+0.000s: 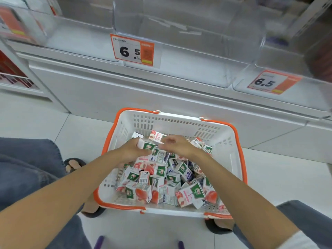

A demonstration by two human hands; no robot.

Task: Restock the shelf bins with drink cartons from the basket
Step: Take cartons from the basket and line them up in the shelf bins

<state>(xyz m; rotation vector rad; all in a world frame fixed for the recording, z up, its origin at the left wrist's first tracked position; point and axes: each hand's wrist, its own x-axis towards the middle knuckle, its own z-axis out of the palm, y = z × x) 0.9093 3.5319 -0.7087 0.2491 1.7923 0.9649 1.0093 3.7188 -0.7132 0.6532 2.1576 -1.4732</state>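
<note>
the basket (176,123) is white slotted plastic with a smooth orange rim. the cartons (138,192) are printed card, slightly glossy. the shelf bins (188,29) are clear shiny plastic. the floor (278,177) is smooth pale tile; the trousers (27,168) are blue-grey cloth.

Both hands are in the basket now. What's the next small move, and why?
Probably lift the left hand with the carton it grips up to the clear bin, which looks bare; the basket holds many more.
</note>
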